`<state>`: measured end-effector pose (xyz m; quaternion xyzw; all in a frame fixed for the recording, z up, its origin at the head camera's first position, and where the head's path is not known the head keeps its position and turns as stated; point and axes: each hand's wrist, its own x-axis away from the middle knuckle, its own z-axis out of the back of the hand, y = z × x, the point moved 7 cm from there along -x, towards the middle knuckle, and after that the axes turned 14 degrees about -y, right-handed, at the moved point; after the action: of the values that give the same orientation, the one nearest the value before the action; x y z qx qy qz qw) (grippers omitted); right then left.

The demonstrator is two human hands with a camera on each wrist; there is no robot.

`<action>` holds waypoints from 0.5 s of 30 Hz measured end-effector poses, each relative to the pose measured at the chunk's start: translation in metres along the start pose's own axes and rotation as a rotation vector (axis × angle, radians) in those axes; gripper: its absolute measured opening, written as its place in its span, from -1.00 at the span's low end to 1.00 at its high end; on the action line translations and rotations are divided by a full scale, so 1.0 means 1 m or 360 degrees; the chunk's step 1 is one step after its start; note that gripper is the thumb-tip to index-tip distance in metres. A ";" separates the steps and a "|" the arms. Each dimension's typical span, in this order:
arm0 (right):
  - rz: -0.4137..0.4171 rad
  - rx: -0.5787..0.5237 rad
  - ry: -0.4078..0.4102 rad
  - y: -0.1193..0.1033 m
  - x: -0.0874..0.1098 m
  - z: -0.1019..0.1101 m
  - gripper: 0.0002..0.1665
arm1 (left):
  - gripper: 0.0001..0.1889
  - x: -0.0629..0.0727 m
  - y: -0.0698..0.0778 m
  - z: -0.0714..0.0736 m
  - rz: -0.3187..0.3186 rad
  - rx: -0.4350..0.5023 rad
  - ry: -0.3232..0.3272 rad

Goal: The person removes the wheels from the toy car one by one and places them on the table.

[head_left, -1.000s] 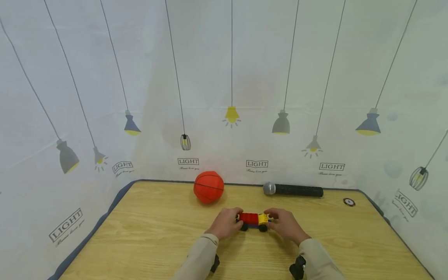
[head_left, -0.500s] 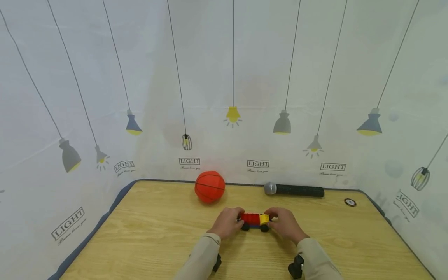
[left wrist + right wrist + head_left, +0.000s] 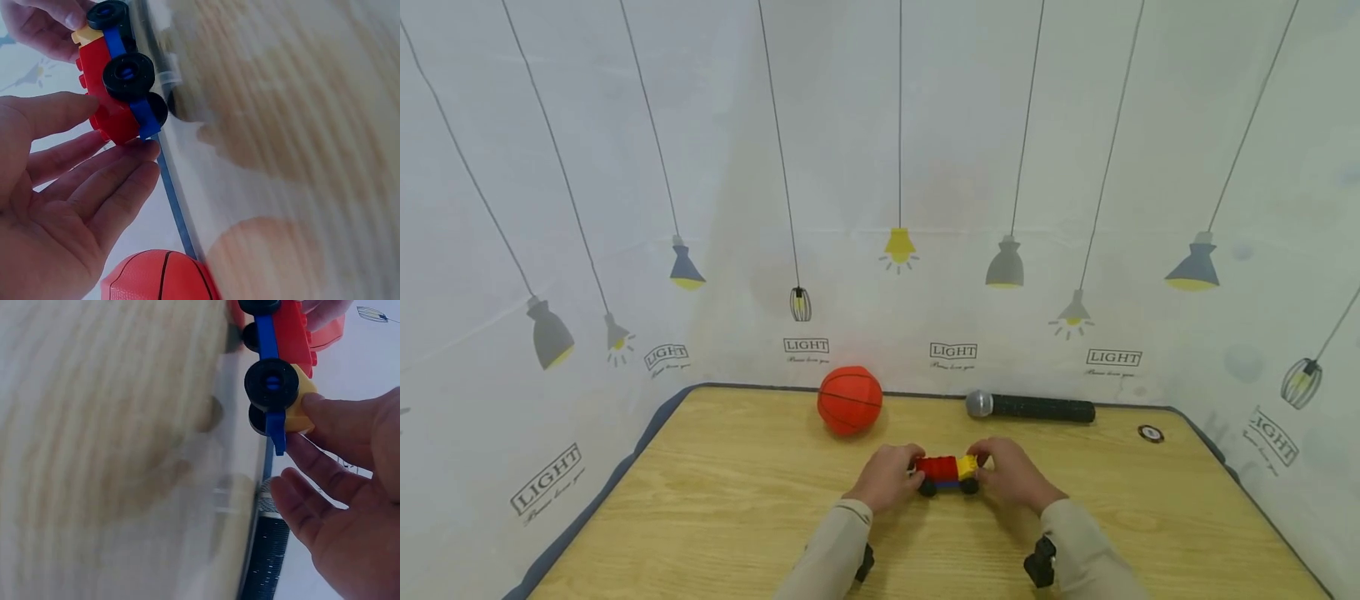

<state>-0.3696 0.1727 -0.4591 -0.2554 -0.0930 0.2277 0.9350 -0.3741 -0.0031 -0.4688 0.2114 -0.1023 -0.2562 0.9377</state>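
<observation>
A toy truck (image 3: 942, 472) of building bricks, with a red body, yellow cab, blue base and black wheels, is between my two hands near the middle of the table. My left hand (image 3: 883, 477) holds its red rear end; in the left wrist view, the thumb (image 3: 75, 111) lies against the red bricks (image 3: 112, 115) and fingertips are at the tail. At the other end my right hand (image 3: 1011, 475) pinches the yellow cab (image 3: 301, 403), thumb on its near side. The remaining right fingers extend loosely below the cab in the right wrist view.
A small red basketball (image 3: 850, 401) sits at the back of the wooden table (image 3: 715, 500). To its right lies a black microphone (image 3: 1037, 407) with a grey head, and farther right a round poker-chip-like disc (image 3: 1150, 433). A lamp-printed backdrop (image 3: 850, 167) encloses the back and sides.
My right hand has closed in on the yellow cab, and the truck's cab end has risen slightly. The left hand keeps its place at the rear. The ball, microphone and disc have stayed put.
</observation>
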 end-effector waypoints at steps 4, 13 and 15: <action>0.0054 0.0051 -0.0124 -0.008 0.000 0.009 -0.76 | -0.64 -0.001 0.005 0.002 -0.0006 0.0032 -0.0033; 0.0183 0.0181 -0.0332 -0.023 0.001 0.025 -0.75 | -0.59 -0.008 0.021 -0.002 -0.0152 0.0222 -0.0162; 0.0202 0.0200 -0.0371 -0.027 0.001 0.028 -0.74 | -0.58 -0.009 0.024 -0.003 -0.0188 0.0266 -0.0180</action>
<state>-0.3669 0.1643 -0.4213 -0.1736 -0.1703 0.3199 0.9157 -0.3704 0.0213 -0.4617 0.2797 -0.1633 -0.3131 0.8928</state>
